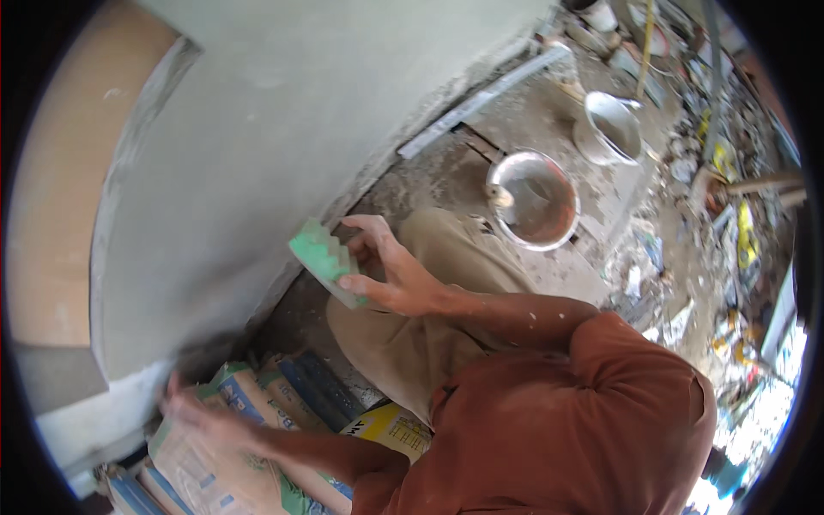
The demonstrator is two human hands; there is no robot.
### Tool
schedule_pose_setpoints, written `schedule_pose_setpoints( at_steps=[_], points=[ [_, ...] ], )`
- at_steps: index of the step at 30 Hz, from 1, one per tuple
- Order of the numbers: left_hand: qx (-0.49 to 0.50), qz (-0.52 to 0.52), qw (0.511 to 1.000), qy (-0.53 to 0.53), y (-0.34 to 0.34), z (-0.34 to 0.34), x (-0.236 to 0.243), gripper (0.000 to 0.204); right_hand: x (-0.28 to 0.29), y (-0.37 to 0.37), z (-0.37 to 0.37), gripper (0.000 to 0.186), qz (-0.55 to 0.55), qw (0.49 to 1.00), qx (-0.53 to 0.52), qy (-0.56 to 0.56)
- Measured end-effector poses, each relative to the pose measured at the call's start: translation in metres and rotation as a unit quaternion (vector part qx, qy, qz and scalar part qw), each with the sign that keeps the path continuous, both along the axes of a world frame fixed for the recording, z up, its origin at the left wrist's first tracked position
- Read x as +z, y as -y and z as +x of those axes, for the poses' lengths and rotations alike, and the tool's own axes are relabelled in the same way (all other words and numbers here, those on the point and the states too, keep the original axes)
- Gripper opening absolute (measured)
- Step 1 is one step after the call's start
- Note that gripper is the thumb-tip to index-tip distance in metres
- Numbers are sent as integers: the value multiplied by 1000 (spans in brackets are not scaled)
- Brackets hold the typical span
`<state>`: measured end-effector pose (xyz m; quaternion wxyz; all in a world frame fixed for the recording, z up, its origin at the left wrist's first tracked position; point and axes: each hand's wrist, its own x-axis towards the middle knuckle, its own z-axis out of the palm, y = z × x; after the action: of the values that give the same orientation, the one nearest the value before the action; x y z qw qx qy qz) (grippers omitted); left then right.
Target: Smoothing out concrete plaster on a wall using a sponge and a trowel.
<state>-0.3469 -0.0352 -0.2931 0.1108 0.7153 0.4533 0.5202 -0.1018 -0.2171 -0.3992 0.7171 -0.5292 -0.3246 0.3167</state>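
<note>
My right hand grips a pale green block with a stepped, notched edge, held beside the grey plastered wall and above my bent leg in khaki trousers. My left hand is blurred by motion at the lower left, over a stack of paper sacks near the foot of the wall; I cannot make out its fingers.
A metal basin with something pale at its rim and a white bucket stand on the dusty floor at right. A long straight bar lies along the wall base. Rubble and debris cover the far right.
</note>
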Motion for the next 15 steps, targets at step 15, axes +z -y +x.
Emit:
schedule_pose_setpoints(
  at_steps=[15],
  points=[
    [-389,-527,647,390,70,136,-145,93,-20,105,107,42,-295,821,-329,362]
  ],
)
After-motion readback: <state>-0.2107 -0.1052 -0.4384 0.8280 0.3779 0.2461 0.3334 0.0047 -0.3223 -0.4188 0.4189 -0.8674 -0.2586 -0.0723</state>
